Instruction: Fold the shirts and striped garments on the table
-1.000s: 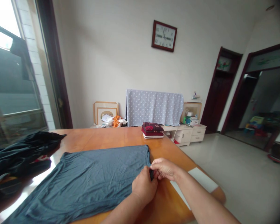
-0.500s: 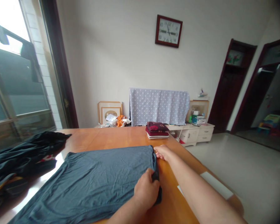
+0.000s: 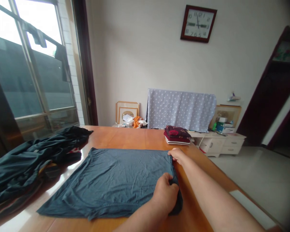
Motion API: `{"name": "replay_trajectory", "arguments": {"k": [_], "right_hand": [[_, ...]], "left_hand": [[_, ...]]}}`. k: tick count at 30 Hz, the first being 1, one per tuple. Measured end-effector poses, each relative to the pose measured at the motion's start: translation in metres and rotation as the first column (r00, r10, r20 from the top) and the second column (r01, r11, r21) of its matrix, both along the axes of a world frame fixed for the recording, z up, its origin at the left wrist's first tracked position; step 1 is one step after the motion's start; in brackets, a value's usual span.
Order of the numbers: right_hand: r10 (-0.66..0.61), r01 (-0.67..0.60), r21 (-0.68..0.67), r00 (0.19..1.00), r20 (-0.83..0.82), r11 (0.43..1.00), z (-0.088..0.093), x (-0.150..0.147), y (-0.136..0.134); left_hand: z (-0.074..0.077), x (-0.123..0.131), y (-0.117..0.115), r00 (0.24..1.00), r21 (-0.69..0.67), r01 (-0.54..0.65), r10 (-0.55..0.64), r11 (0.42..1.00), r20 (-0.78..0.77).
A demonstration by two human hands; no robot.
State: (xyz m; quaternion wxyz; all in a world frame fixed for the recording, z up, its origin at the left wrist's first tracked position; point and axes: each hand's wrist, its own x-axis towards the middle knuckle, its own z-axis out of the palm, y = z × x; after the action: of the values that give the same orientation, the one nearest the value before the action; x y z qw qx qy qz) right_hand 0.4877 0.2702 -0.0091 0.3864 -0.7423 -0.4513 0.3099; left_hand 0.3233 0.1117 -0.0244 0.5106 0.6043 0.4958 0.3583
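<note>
from my feed on the head camera, my left hand [image 3: 164, 194] is closed around the near end of the right side of a slate-blue knit garment [image 3: 106, 183] as i see it, fingers curled over the cloth. that grip is narrow and holding fabric, with a bunched fold [image 3: 178, 205] of the garment showing just past the hand and lying on the wood. my right arm stretches along the table, and my right hand [image 3: 177, 155] sits at the far corner of the same side, its fingers bent against the cloth. the thumb is out of sight, so i can't tell whether that hand is pinching the corner or only touching it. between my two hands runs a doubled edge [image 3: 173, 170] of the garment. the rest of the garment lies flat and lightly wrinkled on a wooden table [image 3: 132, 137], spreading away to the left of my hands, with a stitched hem [image 3: 106, 208] along its near side. just beside it on the left is a heap of dark clothing [image 3: 31, 154]. beyond my right hand, near the far end of the table, sits a stack of folded dark red clothes [image 3: 177, 135], not touching the garment. farther back, a polka-dot cloth [image 3: 181, 109] hangs beside framed pictures [image 3: 127, 112], above a low white cabinet [image 3: 218, 142].
</note>
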Motion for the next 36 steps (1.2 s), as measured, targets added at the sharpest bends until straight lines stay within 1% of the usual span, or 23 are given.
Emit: {"name": "replay_trajectory", "arguments": {"k": [2, 5, 9, 13, 16, 18, 23, 27, 30, 36], "right_hand": [[-0.002, 0.002, 0.000, 1.000, -0.021, 1.000, 0.007, -0.005, 0.001], [0.041, -0.040, 0.013, 0.997, -0.063, 0.999, 0.020, -0.020, 0.007], [0.112, -0.109, 0.035, 0.989, -0.097, 0.993, 0.037, -0.053, 0.018], [0.149, -0.146, 0.034, 0.983, -0.107, 0.989, 0.044, -0.096, 0.029], [0.174, -0.173, 0.019, 0.978, -0.117, 0.985, 0.041, -0.129, 0.034], [0.192, -0.192, 0.010, 0.974, -0.123, 0.981, 0.037, -0.150, 0.036], [0.206, -0.208, -0.014, 0.973, -0.104, 0.978, 0.027, -0.189, 0.040], [0.201, -0.203, -0.033, 0.978, -0.056, 0.979, 0.020, -0.207, 0.043], [0.209, -0.209, -0.057, 0.978, -0.006, 0.976, 0.014, -0.216, 0.044], [0.262, -0.255, -0.106, 0.964, 0.053, 0.961, 0.004, -0.230, 0.043]], "left_hand": [[0.001, -0.004, 0.002, 0.996, -0.014, -0.008, 0.010, 1.000, 0.091], [0.006, -0.020, 0.005, 0.989, 0.003, -0.036, 0.035, 0.999, 0.147], [0.016, -0.055, 0.008, 0.977, 0.039, -0.063, 0.054, 0.997, 0.206], [0.025, -0.098, 0.007, 0.967, 0.011, -0.057, 0.052, 0.998, 0.249], [0.028, -0.129, 0.007, 0.972, -0.021, -0.088, 0.091, 0.996, 0.215], [0.027, -0.147, 0.007, 0.976, -0.033, -0.116, 0.120, 0.993, 0.182], [0.016, -0.179, 0.005, 0.985, -0.023, -0.140, 0.142, 0.990, 0.101], [0.006, -0.194, 0.004, 0.990, 0.019, -0.138, 0.137, 0.990, 0.025], [0.001, -0.201, 0.003, 0.992, 0.075, -0.118, 0.121, 0.990, -0.046], [0.003, -0.208, 0.000, 0.984, 0.136, -0.067, 0.088, 0.988, -0.153]]}}
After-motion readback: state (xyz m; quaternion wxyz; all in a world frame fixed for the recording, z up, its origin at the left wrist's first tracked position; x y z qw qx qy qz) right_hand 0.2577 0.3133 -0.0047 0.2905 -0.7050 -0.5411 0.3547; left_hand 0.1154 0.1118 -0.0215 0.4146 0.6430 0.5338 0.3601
